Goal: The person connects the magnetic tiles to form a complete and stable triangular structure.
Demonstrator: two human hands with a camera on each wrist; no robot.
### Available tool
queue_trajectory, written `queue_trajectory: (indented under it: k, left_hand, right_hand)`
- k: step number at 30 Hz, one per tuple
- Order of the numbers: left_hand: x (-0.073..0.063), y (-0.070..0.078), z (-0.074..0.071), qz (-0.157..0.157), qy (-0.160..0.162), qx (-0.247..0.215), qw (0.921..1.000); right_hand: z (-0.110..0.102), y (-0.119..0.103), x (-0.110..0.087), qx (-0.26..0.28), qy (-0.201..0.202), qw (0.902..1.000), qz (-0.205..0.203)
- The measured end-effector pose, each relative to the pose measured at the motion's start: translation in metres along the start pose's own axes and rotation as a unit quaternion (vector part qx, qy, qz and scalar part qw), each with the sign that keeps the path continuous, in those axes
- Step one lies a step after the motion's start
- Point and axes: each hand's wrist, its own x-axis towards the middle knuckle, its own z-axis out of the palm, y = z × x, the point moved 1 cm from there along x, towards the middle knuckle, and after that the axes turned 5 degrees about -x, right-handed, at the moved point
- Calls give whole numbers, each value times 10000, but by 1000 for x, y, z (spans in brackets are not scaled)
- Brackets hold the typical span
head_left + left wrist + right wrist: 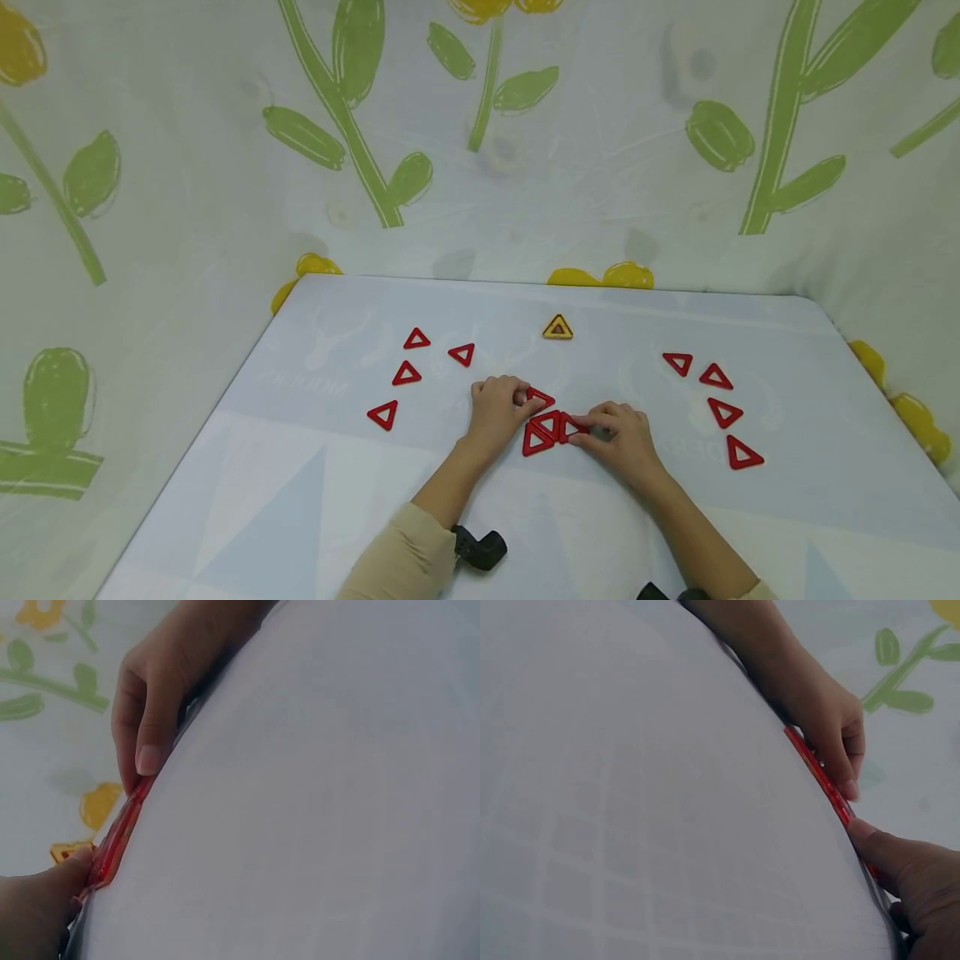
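Left of the yellow triangle (557, 335) lie four red triangles (407, 382). On its near side, my left hand (497, 408) pinches a red tile (543, 395), two middle tiles (543, 432) touch, my right hand (624, 437) pinches an outer tile (563, 434); right of it, four scattered tiles (725, 405).

Red triangles (557, 427) between fingers (598, 419), room beyond

There are red triangles (562, 428), a yellow triangle (557, 328) and a green-and-yellow flower-patterned backdrop (585, 183).
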Motion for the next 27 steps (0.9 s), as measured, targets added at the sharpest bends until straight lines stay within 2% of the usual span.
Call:
queue_trajectory:
  k: [4,14,17,23,27]
  left_hand:
    - [-1,-2,1,197,73,83,9997]
    - [-3,-3,-1,273,-26,-48,9996]
    - [-4,-5,-2,264,-231,0,9994]
    - [-5,-9,-7,232,-933,198,9952]
    - [-5,-8,-8,253,-1073,143,9938]
  right_hand:
    - [0,0,0,-43,31,10000,-32]
    - [1,2,-2,-70,216,9995,-220]
    - [1,2,-2,3,244,9994,-230]
    - [2,5,-1,81,238,9995,-208]
    - [2,5,-2,79,283,9995,-114]
